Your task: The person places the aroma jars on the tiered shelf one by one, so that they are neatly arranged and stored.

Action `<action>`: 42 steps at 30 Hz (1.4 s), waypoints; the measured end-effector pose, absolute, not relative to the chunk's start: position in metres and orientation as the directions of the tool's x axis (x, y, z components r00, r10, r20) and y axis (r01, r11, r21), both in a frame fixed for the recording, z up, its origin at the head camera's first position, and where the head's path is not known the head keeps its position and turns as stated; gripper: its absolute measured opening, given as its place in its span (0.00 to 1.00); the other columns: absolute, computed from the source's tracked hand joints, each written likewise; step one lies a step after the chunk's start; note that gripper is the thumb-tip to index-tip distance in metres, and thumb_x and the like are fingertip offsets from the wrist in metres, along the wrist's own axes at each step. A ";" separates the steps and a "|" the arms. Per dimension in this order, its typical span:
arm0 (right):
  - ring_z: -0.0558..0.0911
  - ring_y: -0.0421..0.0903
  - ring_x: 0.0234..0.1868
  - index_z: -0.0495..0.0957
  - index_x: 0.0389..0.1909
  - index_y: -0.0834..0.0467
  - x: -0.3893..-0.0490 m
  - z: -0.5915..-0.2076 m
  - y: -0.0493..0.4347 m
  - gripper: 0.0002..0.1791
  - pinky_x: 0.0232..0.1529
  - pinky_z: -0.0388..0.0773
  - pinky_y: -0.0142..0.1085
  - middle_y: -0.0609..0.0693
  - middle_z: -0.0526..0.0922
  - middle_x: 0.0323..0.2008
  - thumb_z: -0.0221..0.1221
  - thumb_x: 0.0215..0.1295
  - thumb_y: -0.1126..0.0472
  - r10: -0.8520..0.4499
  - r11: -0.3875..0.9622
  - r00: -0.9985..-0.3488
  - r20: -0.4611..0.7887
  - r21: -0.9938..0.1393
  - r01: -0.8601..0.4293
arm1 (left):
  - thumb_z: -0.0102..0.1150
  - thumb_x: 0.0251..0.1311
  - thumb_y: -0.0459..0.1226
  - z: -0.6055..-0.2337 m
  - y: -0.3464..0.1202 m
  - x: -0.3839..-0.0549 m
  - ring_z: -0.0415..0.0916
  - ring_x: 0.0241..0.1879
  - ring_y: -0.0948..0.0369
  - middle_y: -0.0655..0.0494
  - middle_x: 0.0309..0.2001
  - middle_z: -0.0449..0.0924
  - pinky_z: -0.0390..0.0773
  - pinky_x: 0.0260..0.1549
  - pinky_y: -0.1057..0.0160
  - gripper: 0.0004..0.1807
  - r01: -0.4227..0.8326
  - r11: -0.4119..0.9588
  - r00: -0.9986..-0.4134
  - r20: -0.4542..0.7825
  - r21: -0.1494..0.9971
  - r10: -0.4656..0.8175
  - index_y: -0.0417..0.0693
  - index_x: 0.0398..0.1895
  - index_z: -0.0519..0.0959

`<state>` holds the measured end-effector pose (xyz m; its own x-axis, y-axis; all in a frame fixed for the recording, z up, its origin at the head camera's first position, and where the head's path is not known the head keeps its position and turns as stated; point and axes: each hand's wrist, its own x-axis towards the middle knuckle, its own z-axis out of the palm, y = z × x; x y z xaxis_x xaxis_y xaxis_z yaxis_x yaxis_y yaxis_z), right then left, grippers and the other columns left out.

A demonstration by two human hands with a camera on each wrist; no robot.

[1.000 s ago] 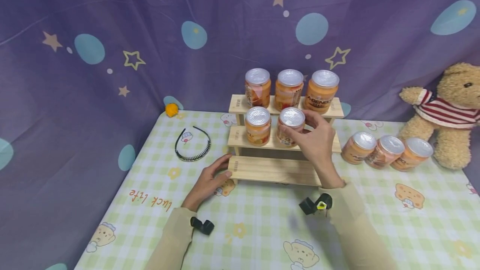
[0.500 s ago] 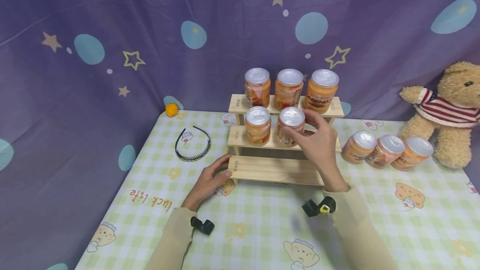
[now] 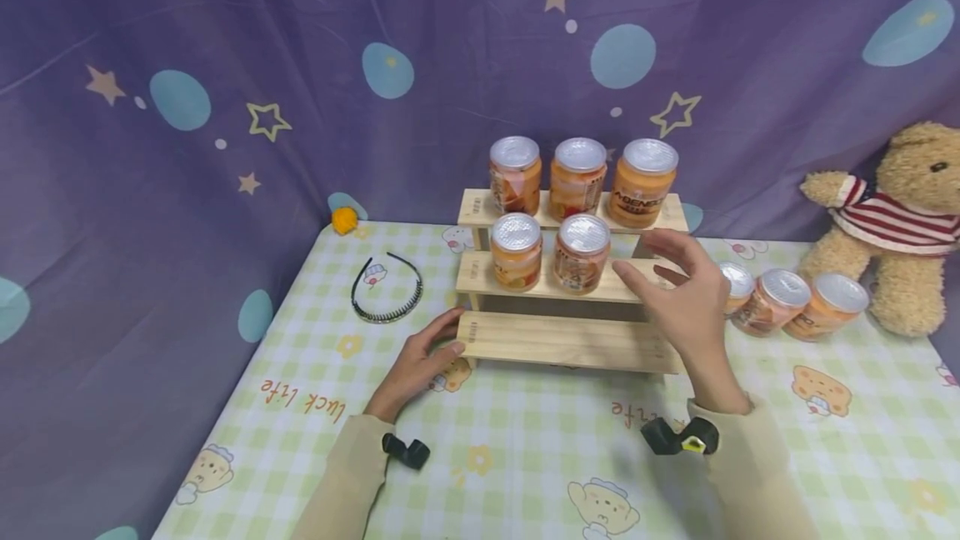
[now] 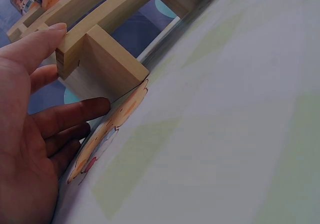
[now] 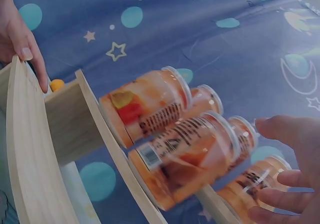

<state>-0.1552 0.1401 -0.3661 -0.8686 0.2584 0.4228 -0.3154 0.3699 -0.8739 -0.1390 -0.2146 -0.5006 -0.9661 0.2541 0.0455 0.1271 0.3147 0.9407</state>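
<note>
My left hand holds the left end of the lowest step of a three-step wooden display shelf. In the left wrist view its thumb lies against the board's corner. My right hand hovers beside the middle step, fingers spread and holding nothing. Left of it a canned fruit jar with a silver lid stands upright on that step, apart from the fingers. Another jar stands to its left. Along the top step is a row of three similar jars.
Three more jars stand on the checked tablecloth to the right, the nearest partly hidden by my right hand. A teddy bear sits behind them. On the left lie a black headband and a small orange ball.
My right hand has let go of the right-hand jar on the middle step and moved away to the right. The jar stays put. My left hand has not moved.
</note>
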 end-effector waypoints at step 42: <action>0.80 0.21 0.39 0.83 0.53 0.58 -0.123 -0.412 0.281 0.25 0.39 0.74 0.12 0.22 0.81 0.37 0.75 0.51 0.65 0.576 0.399 -0.766 0.285 -0.916 -0.040 | 0.59 0.70 0.40 -0.503 -0.215 -0.138 0.74 0.65 0.50 0.45 0.64 0.78 0.68 0.63 0.72 0.32 0.141 0.309 -0.965 0.060 0.940 0.256 0.55 0.75 0.64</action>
<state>-0.1229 0.2806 -0.4124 -0.7665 0.5757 0.2847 -0.0404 0.3991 -0.9160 -0.1376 -0.2151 -0.5025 -0.9648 0.2560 0.0604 0.1410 0.3094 0.9404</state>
